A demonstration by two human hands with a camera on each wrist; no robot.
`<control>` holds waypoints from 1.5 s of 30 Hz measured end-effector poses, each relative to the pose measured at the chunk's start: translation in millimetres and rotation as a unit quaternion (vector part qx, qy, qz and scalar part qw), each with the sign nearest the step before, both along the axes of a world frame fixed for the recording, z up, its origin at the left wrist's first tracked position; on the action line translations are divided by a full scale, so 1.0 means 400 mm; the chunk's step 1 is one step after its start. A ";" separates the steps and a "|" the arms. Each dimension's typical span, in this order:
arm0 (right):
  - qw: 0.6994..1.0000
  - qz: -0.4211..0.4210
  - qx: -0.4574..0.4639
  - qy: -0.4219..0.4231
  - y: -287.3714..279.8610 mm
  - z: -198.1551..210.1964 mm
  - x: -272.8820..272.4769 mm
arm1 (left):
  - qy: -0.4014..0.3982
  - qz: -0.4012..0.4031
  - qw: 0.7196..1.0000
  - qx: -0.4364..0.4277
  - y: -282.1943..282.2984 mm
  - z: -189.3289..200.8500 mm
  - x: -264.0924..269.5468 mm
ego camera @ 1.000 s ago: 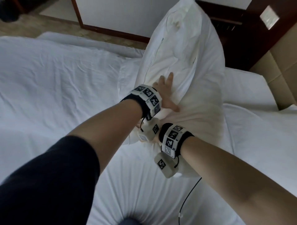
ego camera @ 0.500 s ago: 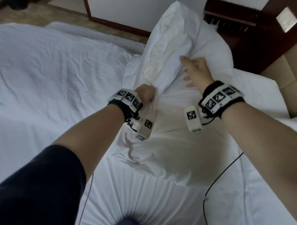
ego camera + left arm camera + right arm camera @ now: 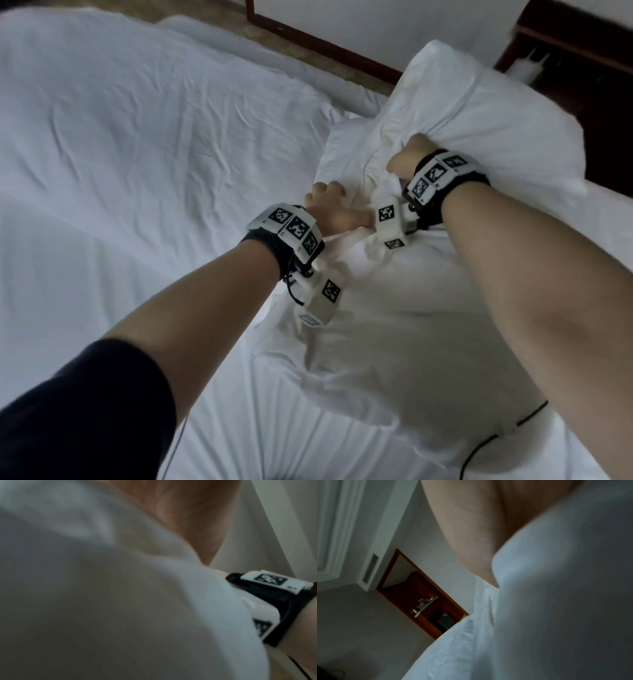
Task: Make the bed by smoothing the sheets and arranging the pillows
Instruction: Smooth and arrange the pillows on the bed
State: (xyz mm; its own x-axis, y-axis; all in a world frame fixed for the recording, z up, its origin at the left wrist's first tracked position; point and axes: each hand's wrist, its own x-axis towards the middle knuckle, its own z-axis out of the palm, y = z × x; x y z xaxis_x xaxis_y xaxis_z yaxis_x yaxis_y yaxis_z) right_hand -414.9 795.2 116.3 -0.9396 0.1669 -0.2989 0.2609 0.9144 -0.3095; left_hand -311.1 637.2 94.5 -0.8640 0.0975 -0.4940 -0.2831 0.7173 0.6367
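Note:
A big white pillow (image 3: pixel 428 308) lies lengthwise across the white bed sheet (image 3: pixel 137 154), its far end raised. My left hand (image 3: pixel 329 202) grips a bunch of the pillow's cover near its middle, fingers curled into the cloth. Just to the right, my right hand (image 3: pixel 407 154) is fisted in the cover under a fold of the raised end; its fingers are hidden. White pillow cloth (image 3: pixel 102 601) fills most of the left wrist view, with my right wristband (image 3: pixel 267 588) beside it. The right wrist view shows my palm (image 3: pixel 471 520) against the pillow cloth (image 3: pixel 556 601).
A second white pillow (image 3: pixel 342 144) lies flat under the raised end. Dark wooden furniture (image 3: pixel 582 51) stands at the far right behind the bed. A wood-trimmed wall (image 3: pixel 342 34) and a strip of floor run along the bed's far side. A black cable (image 3: pixel 496 435) trails over the pillow's near end.
The pillow's raised end has dropped lower toward the bed. My right hand went from reaching out with loose fingers to clutching the cover close beside my left hand, which keeps its grip.

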 end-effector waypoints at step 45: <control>0.974 0.165 0.064 -0.143 -0.182 -0.116 0.070 | -0.069 -0.082 0.994 -0.029 -0.160 -0.105 0.137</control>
